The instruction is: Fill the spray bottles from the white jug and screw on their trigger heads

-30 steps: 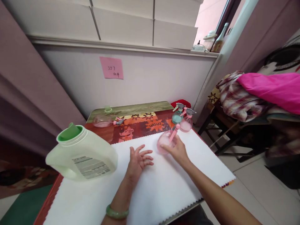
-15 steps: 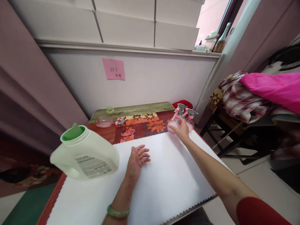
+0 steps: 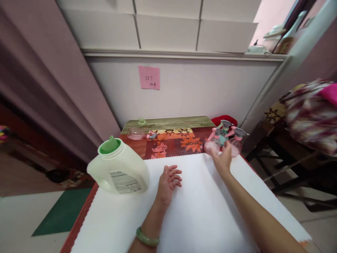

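Note:
My right hand (image 3: 223, 159) reaches to the table's far right and grips a small pink spray bottle (image 3: 212, 144), standing beside a teal spray bottle (image 3: 223, 135) and another pink one (image 3: 236, 144). My left hand (image 3: 169, 181) rests on the white cloth (image 3: 200, 211) with fingers loosely spread, holding nothing; a green bangle (image 3: 146, 238) circles its wrist. A big pale-green detergent jug (image 3: 119, 168) with a green spout stands to the left of that hand.
A clear pink bottle (image 3: 137, 133) lies on its side at the table's back left, beside a loose sprayer head (image 3: 152, 135). A pink note (image 3: 149, 77) is on the wall. Piled clothes (image 3: 310, 112) sit on a chair to the right.
My right hand carried the pink spray bottle from the cloth's middle to the far right beside the other two bottles. The view swung left. My left hand stayed put.

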